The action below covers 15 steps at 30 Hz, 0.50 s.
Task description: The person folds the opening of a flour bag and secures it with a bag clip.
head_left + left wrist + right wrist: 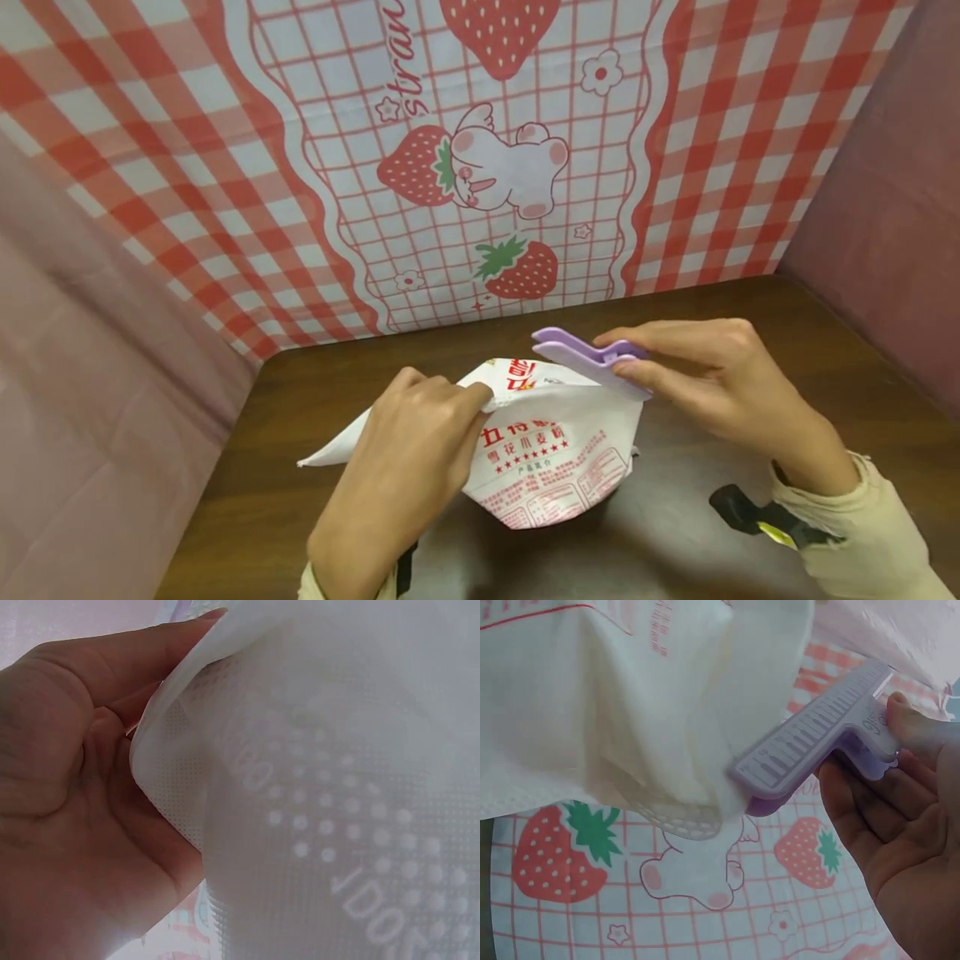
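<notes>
A white flour bag (551,467) with red printing stands upright on the table, its top edge bunched or folded at the left. My left hand (420,442) pinches that top edge; in the left wrist view its thumb and fingers (127,664) hold the white woven material. My right hand (712,375) pinches the handles of a purple bag clip (577,350), whose two long jaws stand slightly apart. The clip lies at the bag's upper right edge. In the right wrist view the near end of the clip (802,742) meets the bag's edge (697,802); whether the material is between its jaws I cannot tell.
A dark brown wooden table (300,400) lies beneath the bag. Behind it hangs a red-and-white checked cloth (720,167) with strawberry prints. Pink cloth (97,375) hangs at the left, and a pink wall surface (877,225) at the right.
</notes>
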{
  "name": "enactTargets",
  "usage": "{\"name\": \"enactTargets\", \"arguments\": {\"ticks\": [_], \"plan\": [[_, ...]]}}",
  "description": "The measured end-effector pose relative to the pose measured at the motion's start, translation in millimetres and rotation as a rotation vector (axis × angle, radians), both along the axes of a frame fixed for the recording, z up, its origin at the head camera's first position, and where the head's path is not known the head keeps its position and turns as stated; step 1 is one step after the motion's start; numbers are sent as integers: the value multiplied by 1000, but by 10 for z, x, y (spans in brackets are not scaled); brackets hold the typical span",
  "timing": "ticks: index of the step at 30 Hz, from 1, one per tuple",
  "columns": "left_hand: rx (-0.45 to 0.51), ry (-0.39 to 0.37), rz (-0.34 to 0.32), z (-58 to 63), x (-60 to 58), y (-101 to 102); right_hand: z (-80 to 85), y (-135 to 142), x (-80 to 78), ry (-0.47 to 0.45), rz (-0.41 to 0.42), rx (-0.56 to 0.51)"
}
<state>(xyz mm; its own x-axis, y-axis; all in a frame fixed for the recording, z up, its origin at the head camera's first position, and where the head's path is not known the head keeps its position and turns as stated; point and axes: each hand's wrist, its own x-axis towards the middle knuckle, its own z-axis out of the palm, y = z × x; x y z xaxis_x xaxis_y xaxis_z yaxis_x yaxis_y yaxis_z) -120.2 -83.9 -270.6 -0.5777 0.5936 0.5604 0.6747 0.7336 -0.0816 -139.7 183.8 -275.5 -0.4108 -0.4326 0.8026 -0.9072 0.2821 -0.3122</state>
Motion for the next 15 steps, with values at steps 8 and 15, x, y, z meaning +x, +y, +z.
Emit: {"name": "enactTargets", "arguments": {"ticks": [8, 15], "plan": [[36, -1, -11, 34, 42, -15, -35, -42, -27, 2, -13, 82], [58, 17, -52, 47, 26, 22, -2, -73, 48, 25, -30, 101]]}}
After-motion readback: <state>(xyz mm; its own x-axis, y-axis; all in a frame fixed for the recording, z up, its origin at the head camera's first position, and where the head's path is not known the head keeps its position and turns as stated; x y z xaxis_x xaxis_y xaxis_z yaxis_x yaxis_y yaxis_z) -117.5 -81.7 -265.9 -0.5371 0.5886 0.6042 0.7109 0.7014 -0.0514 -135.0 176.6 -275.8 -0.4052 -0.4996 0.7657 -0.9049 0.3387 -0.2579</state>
